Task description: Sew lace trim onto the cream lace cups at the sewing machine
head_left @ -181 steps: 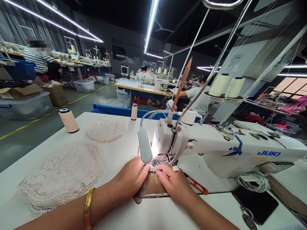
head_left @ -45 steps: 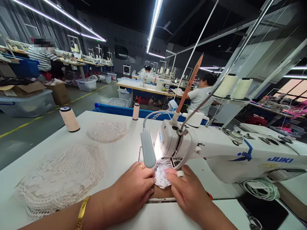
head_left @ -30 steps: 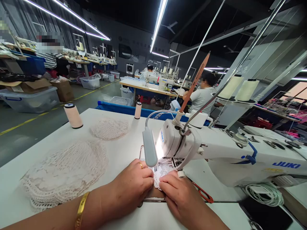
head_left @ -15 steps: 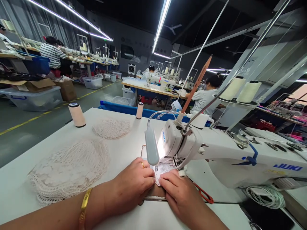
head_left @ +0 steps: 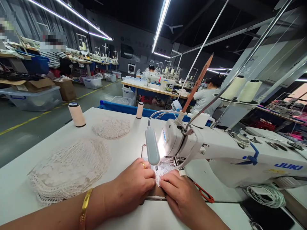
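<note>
A small piece of white lace (head_left: 159,175) lies under the needle area of a white sewing machine (head_left: 213,140), lit by the machine's lamp (head_left: 152,147). My left hand (head_left: 134,183), wearing a ring and a gold bracelet, pinches the lace's left edge. From the other side, my right hand (head_left: 181,190) grips its right edge with bent fingers. Both hands are close together just in front of the presser foot, which the lamp and machine head partly hide. To the left lie a large stack of cream lace pieces (head_left: 72,169) and a smaller lace stack (head_left: 111,128).
Two peach thread cones, a larger (head_left: 77,115) and a smaller (head_left: 139,111), stand at the table's back. Orange-handled snips (head_left: 203,193) lie right of my right hand. A pencil (head_left: 198,83) sticks up from the machine. Co-workers sit at other machines beyond.
Both hands stay almost in place at the machine, still on the lace. The lace between them has shifted very slightly. Nothing has been let go.
</note>
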